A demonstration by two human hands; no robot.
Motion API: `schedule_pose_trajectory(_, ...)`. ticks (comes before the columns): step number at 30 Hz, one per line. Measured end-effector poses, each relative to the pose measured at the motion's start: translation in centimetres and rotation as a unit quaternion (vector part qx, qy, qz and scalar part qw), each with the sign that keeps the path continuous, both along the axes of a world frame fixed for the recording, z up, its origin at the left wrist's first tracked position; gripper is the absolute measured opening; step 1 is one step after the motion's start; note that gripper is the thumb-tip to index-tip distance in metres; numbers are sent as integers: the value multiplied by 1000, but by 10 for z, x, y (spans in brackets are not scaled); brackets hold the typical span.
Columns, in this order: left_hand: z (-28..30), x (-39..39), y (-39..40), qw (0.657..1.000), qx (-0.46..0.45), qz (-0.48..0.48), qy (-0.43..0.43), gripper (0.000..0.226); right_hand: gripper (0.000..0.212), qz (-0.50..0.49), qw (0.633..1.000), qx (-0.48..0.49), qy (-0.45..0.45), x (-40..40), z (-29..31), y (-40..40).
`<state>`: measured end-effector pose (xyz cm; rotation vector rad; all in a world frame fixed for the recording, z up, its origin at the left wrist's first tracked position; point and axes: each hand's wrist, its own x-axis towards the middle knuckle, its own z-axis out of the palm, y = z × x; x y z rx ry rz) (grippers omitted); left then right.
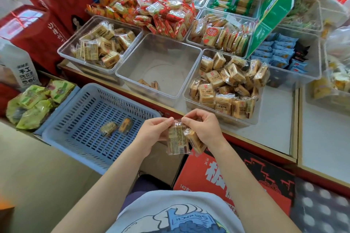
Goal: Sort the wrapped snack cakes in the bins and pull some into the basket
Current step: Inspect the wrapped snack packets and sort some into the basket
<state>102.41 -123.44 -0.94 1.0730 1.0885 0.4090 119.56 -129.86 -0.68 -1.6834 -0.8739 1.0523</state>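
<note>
My left hand and my right hand together pinch the top edge of a clear-wrapped snack cake that hangs between them, in front of the counter. A second wrapped cake sits under my right palm. The blue slotted basket to the left holds two wrapped cakes. A clear bin just beyond my hands is piled with the same tan cakes. The middle clear bin has two cakes at its bottom. A far-left bin holds several more.
Red-wrapped snacks are heaped behind the bins. Further clear bins hold tan, green and blue packets. A green sign leans at the right. Green bags lie left of the basket. A red carton stands below the counter edge.
</note>
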Motion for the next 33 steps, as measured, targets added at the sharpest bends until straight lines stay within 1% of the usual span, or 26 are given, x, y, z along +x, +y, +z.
schedule_pose_trajectory(3, 2, -6, -1, 998, -2, -60, -5, 32, 14, -11, 1000, -6, 0, -1, 0, 2)
schedule_pose_trajectory(4, 2, -7, 0, 998, 6, -64, 0, 32, 13, -16, 1000, -11, 7, -2, 0, 2)
schedule_pose_trajectory(6, 0, -8, 1, 999, 32, -32, 18, 29, 9, -21, 999, -22, 30, -4, 0, 2)
schedule_pose_trajectory(8, 0, -9, 3, 998, 20, 51, 10, 27, 8, -27, 999, -29, 36, -6, 2, 3)
schedule_pose_trajectory(10, 0, -12, 7, 988, -41, 143, -51, 30, 12, -32, 999, -37, 19, -5, 4, 5)
schedule_pose_trajectory(11, 0, -14, 9, 980, -65, 167, -86, 31, 12, -34, 998, -43, 17, -4, 5, 6)
schedule_pose_trajectory(12, 1, -15, 11, 976, -77, 172, -111, 32, 10, -34, 998, -48, 19, -5, 5, 6)
schedule_pose_trajectory(14, 2, -15, 13, 972, -99, 152, -150, 28, 9, -22, 998, -57, 26, -6, 3, 8)
schedule_pose_trajectory(17, 4, -12, 12, 967, -139, 109, -182, 29, 9, -18, 997, -57, 45, -9, 1, 9)
schedule_pose_trajectory(20, 2, -13, 13, 977, -137, 61, -150, 31, 6, -18, 998, -49, 27, -2, 2, 10)
schedule_pose_trajectory(21, 2, -14, 14, 984, -125, 40, -120, 31, 6, -11, 999, -46, 24, 0, 3, 10)
schedule_pose_trajectory(23, 2, -17, 18, 997, -72, -27, -27, 29, 5, 16, 999, -47, 14, 6, 4, 9)
schedule_pose_trajectory(25, 2, -18, 22, 992, -11, -113, 57, 31, 5, 58, 997, -52, -3, 9, 6, 7)
schedule_pose_trajectory(26, 4, -17, 22, 987, 9, -139, 80, 34, 4, 82, 995, -52, -16, 10, 6, 6)
schedule_pose_trajectory(29, 7, -10, 23, 979, 36, -179, 90, 37, 5, 133, 988, -52, -56, 8, 7, 7)
schedule_pose_trajectory(31, 6, -5, 21, 974, 54, -201, 86, 35, 5, 136, 987, -52, -65, 8, 7, 8)
schedule_pose_trajectory(33, 4, -1, 19, 976, 68, -190, 78, 37, 4, 128, 988, -52, -71, 10, 7, 8)
